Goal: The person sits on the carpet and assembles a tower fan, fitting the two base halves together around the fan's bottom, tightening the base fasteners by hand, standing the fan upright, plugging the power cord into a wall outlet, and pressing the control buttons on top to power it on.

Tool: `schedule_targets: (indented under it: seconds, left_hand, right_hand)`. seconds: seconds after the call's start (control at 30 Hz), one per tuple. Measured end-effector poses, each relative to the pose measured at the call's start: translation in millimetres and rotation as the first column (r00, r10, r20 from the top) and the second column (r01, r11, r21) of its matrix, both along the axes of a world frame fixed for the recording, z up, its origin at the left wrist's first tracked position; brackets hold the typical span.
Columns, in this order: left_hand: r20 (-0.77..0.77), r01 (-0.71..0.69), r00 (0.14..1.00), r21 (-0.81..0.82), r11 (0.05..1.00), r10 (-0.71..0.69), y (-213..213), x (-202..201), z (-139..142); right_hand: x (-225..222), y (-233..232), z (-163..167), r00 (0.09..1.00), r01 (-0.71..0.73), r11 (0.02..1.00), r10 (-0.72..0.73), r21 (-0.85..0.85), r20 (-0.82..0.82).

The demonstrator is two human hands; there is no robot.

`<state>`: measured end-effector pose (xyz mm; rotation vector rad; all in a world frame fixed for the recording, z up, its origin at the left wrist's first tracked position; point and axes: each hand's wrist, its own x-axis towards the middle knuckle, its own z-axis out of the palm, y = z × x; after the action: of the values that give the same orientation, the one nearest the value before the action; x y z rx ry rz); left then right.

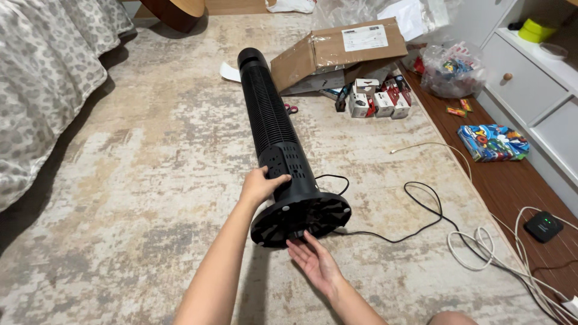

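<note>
Black tower fan [274, 123] lying on rug [150, 180] | L hand [260, 185] grips body | R hand [313, 260] open, fingertips at base [301, 218]

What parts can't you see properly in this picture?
- Head view: the underside of the black tower fan, against the rug.
- Where the black cord joins the fan, behind its round base.
- Inside the cardboard box, covered by its flap.
- The left hand: its palm presses the fan.
- The wooden thing at the top edge is cut off.
- The right hand shows fully.
</note>
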<state>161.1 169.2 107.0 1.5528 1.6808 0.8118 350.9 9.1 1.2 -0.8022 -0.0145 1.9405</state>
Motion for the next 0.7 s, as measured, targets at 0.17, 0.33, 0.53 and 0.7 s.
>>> schedule_targets:
  seconds: [0.17, 0.33, 0.53, 0.7]
  left_hand:
    - [0.038, -0.068, 0.997, -0.058, 0.996, 0.07, -1.6, 6.9, 5.8]
    - [0.164, -0.105, 0.977, -0.18, 0.978, 0.135, -8.6, 3.0, 6.0]
    - [0.105, -0.175, 0.978, -0.063, 0.983, 0.181, -5.3, 9.2, -5.9]
    - [0.01, -0.202, 0.979, -0.093, 0.975, 0.203, 2.2, 15.8, -9.5]
  right_hand:
    - [-6.3, -1.3, 10.7, 0.99, 0.082, 0.996, -0.086, 0.045, 0.112]
    - [-24.2, -8.4, 27.9, 0.859, 0.159, 0.985, -0.175, 0.073, 0.482]
    - [-48.9, -15.0, 37.6, 0.505, 0.223, 0.908, -0.418, 0.354, 0.755]
    - [-60.8, -7.2, 28.7, 0.414, 0.266, 0.819, -0.574, 0.509, 0.707]
